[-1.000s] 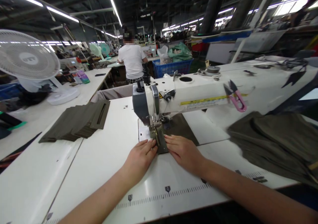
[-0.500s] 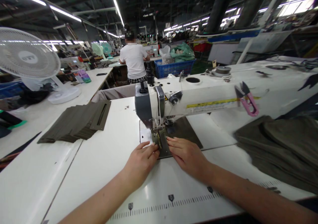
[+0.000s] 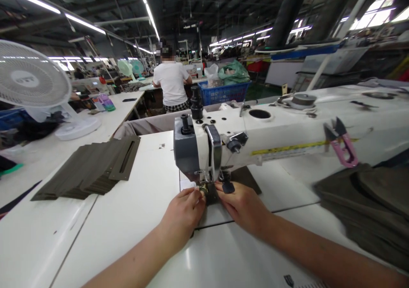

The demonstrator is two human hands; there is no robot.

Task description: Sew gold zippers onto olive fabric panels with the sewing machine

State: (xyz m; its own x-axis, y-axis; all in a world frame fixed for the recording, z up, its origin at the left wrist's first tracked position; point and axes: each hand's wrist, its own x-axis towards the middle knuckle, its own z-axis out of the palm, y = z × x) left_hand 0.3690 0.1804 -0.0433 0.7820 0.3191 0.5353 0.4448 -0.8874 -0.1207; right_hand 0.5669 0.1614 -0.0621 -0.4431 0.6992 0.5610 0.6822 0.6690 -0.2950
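Both my hands lie on a small olive fabric piece [image 3: 211, 194] under the presser foot of a white sewing machine [image 3: 275, 134]. My left hand [image 3: 183, 213] presses the piece's left edge, its fingers together and flat. My right hand [image 3: 244, 207] rests on the right side, fingers stretched toward the needle. Most of the piece is hidden by my fingers and the machine head. More olive fabric [image 3: 244, 175] shows behind the needle.
A stack of olive cut pieces [image 3: 92, 166] lies at the left on the white table [image 3: 128, 220]. A heap of olive cloth [image 3: 370, 203] sits at the right. Pink thread snips [image 3: 343, 147] hang on the machine arm. A white fan [image 3: 30, 83] stands far left. A person in a white shirt [image 3: 172, 83] works behind.
The fabric piece has fed away from me under the foot, and both hands have followed it toward the needle. The view has moved closer to the machine.
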